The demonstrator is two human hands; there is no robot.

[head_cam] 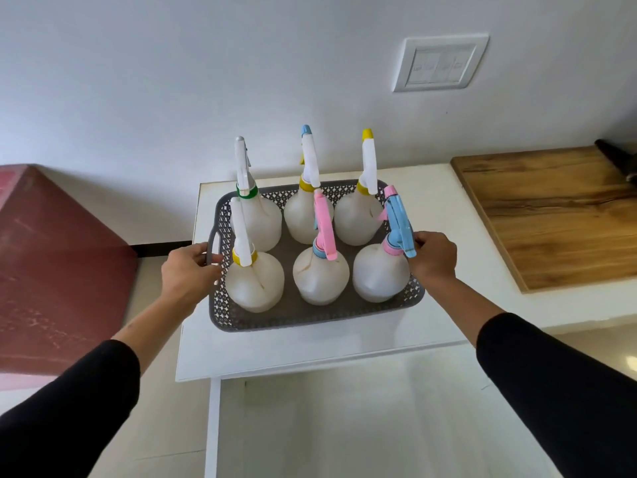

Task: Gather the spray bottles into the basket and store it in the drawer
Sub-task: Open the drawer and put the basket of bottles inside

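Note:
A grey perforated basket (296,320) rests on a small white table (310,350). Several white spray bottles stand upright inside it in two rows. The front row has a yellow-collared bottle (255,281), a pink-triggered bottle (320,274) and a blue-and-pink-triggered bottle (379,274). Behind them stand a green-collared bottle (258,219) and two yellow-collared ones (303,215). My left hand (189,270) grips the basket's left handle. My right hand (435,258) is closed on the basket's right edge, beside the blue trigger.
A wooden board (551,215) lies on the white counter to the right, with a dark object (620,157) at its far corner. A red-brown block (51,257) fills the left side. A switch plate (441,63) sits on the wall. Below the table edge is a white cabinet front (344,426).

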